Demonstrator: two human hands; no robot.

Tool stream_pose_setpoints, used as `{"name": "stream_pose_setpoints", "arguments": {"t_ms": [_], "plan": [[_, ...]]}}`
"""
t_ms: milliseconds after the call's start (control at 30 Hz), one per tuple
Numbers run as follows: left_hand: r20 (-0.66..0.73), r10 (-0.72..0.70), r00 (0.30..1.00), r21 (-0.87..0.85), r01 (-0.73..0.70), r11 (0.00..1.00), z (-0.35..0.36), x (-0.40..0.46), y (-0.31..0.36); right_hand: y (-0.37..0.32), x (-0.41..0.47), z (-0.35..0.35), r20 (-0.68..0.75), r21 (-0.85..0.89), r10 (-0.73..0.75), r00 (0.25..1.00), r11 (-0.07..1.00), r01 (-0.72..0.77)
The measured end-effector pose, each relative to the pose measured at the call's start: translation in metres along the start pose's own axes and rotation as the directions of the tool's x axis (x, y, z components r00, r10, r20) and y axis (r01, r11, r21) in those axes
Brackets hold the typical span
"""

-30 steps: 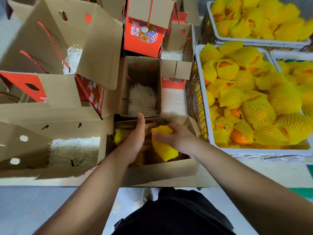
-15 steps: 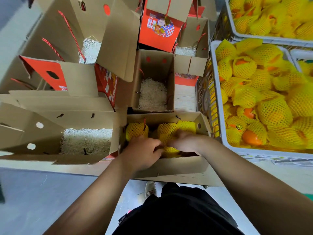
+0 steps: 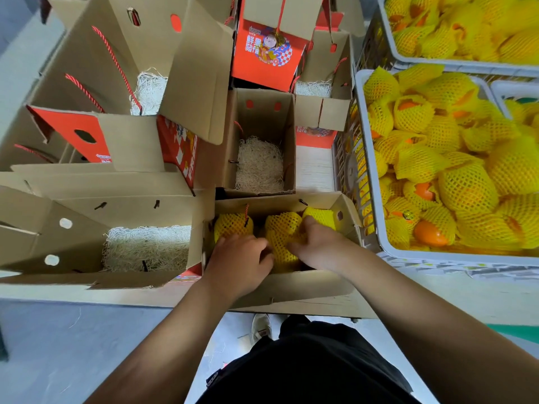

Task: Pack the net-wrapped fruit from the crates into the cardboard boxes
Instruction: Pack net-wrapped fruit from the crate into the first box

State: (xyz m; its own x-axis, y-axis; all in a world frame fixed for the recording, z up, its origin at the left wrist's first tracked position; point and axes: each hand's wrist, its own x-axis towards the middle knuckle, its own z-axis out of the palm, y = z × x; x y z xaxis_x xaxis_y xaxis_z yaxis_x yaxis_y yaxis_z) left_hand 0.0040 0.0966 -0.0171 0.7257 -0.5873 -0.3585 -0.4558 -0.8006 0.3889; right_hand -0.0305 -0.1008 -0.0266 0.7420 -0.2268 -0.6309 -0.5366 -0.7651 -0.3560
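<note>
A big grey crate (image 3: 368, 158) fills the right side of the frame, heaped with fruit in yellow foam nets, some orange skin showing through. A second crate (image 3: 388, 39) of the same fruit sits above it in the upper right corner. The left half and top centre of the frame are crowded with open cardboard boxes, brown inside and red outside, several with red rope handles and a bed of pale shredded paper. One such empty box (image 3: 262, 118) stands just above centre; another wide one (image 3: 87, 211) lies at middle left.

Just below centre, touching the big crate's near corner, is the box being filled (image 3: 291, 284). It holds several netted fruits: one at its left end (image 3: 232, 225), one at its right end (image 3: 320, 215), and a middle fruit (image 3: 281, 237) between the hands. The left hand (image 3: 242, 260) has its fingers curled down against the middle fruit's left side. The right hand (image 3: 318, 243) has its fingers bent over the same fruit from the right, clamped on its net.
</note>
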Motion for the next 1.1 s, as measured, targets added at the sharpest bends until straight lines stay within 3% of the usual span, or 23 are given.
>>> {"name": "stream_pose_setpoints", "arguments": {"t_ms": [100,167,267,367,500,700,800,933,1033,1100], "plan": [[-0.016,0.006,1.0,0.005,-0.006,1.0,0.002,0.003,-0.005,0.004,-0.005,-0.007,-0.193,-0.157,-0.064,0.979,0.987,0.034],[-0.045,0.028,0.999,-0.006,-0.028,1.0,0.002,0.009,-0.004,0.001,-0.007,-0.011,-0.245,-0.249,-0.064,0.967,0.969,0.001],[-0.014,0.165,0.986,0.004,-0.165,0.986,0.004,0.028,0.01,-0.004,-0.004,-0.009,-0.128,-0.281,-0.012,0.992,0.959,-0.024],[0.109,0.188,0.976,0.201,-0.207,0.957,0.008,0.045,0.016,-0.004,-0.001,-0.003,-0.05,-0.304,-0.06,0.997,0.952,0.042],[-0.038,0.147,0.988,0.27,-0.131,0.954,0.014,0.041,0.002,0.01,-0.005,-0.014,-0.043,-0.254,-0.123,0.991,0.961,0.108],[-0.067,0.117,0.991,0.195,-0.102,0.975,0.016,0.039,0.009,0.022,-0.029,-0.027,-0.032,-0.301,-0.275,0.961,0.92,0.253],[-0.159,0.189,0.969,0.026,-0.188,0.982,0.01,0.043,0.033,0.03,-0.042,-0.045,-0.175,-0.156,-0.401,0.899,0.913,0.377],[-0.262,0.257,0.93,-0.272,-0.326,0.905,0.005,0.053,0.074,0.059,-0.054,-0.077,-0.464,-0.008,-0.395,0.793,0.897,0.443],[-0.306,0.303,0.903,-0.302,-0.394,0.868,0.002,0.062,0.106,0.094,-0.055,-0.099,-0.57,-0.037,-0.347,0.745,0.916,0.399],[-0.318,0.292,0.902,-0.315,-0.391,0.865,-0.001,0.072,0.126,0.123,-0.048,-0.117,-0.645,-0.08,-0.249,0.723,0.962,0.26]]}}
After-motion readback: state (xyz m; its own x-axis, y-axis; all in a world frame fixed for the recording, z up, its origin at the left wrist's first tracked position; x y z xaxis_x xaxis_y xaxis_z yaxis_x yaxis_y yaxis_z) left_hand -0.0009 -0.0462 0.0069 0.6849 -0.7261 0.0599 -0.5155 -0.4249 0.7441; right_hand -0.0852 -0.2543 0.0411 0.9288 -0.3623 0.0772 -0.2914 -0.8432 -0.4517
